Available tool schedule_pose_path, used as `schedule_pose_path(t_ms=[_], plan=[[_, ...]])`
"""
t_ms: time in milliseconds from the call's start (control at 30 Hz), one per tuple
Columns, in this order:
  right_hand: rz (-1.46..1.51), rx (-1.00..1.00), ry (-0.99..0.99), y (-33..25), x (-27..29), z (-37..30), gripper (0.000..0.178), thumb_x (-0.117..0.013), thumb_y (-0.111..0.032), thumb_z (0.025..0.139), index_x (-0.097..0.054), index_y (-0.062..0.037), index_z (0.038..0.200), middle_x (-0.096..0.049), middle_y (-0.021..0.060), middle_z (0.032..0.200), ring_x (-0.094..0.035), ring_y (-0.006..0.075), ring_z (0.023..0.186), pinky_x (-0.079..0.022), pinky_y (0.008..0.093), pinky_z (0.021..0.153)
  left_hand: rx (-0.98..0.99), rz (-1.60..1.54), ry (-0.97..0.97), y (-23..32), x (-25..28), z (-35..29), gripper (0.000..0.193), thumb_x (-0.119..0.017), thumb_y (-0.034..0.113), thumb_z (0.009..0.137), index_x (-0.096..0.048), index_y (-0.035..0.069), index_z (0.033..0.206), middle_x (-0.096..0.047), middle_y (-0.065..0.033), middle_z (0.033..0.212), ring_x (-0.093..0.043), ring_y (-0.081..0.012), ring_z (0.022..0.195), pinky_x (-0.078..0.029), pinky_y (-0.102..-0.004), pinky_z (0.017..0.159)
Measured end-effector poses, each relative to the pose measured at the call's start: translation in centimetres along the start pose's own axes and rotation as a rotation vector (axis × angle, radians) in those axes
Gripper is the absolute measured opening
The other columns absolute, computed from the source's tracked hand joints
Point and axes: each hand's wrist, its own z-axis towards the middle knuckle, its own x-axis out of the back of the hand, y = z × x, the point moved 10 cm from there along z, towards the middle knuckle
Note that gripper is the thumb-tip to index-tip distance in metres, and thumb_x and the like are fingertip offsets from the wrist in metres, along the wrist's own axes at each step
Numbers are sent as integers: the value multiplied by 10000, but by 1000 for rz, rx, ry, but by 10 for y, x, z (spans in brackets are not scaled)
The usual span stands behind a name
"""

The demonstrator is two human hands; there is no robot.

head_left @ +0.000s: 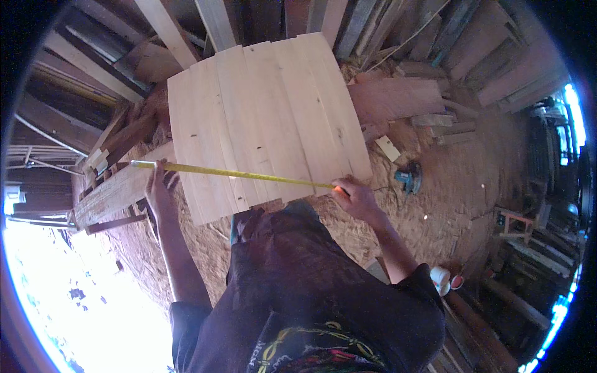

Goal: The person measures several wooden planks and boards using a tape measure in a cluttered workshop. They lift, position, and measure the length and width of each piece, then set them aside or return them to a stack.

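A yellow tape measure [249, 176] is stretched across the near part of a pale wooden panel [267, 112] made of several boards laid side by side. My right hand [354, 198] is closed round the tape's case, of which an orange bit shows, at the panel's right near corner. At the other end my left hand [160, 186] pinches the blade a little way in from its tip, just past the panel's left edge. The tape slants slightly down toward the right. The near ends of the boards are uneven.
A teal power tool [407, 178] lies on the dusty floor [448, 186] to the right, near a small wood block [388, 148]. Planks [87, 59] lean at the back left. A long beam [118, 189] lies left of the panel. White tubs [440, 278] stand at the lower right.
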Motion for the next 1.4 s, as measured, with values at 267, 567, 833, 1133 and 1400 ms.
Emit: schedule_pose_path(t_ms=[267,567,833,1133,1400], plan=[[-214,8,-98,26,39,79,237,-611,-226,928,-708,-58,1064,-690,199,961,-671,410,915,-532,475,799,172,78,-165,-79,-12,-55,475,-570,400,1031,-593,80,1382,-695,-101,1221,-679,-204,1047,-539,-347,892],[-286,209,-144,21,19,171,228,-604,-234,929,-703,-86,1071,-681,197,996,-672,404,924,-532,474,781,227,-4,33,-108,30,-84,426,-611,316,1017,-606,50,1350,-695,-115,1224,-683,-225,1070,-549,-343,884],[-220,-18,-138,123,102,171,262,-637,-202,927,-695,-91,1158,-653,151,852,-648,241,740,-518,397,698,263,37,138,-122,65,-87,461,-631,342,1006,-589,71,1377,-675,-98,1260,-662,-219,1105,-530,-364,912],[-368,31,-68,153,120,177,284,-682,-256,914,-702,-146,1175,-670,143,952,-667,307,901,-533,432,797,288,94,68,-125,49,-70,485,-636,373,1006,-587,82,1391,-651,-101,1307,-640,-225,1144,-518,-388,956],[-478,-1,-102,160,119,175,313,-659,-295,944,-684,-182,1234,-662,112,1108,-652,308,1084,-529,437,900,315,105,42,-144,40,-74,444,-610,326,1023,-586,80,1392,-645,-111,1317,-640,-240,1149,-521,-399,960]])
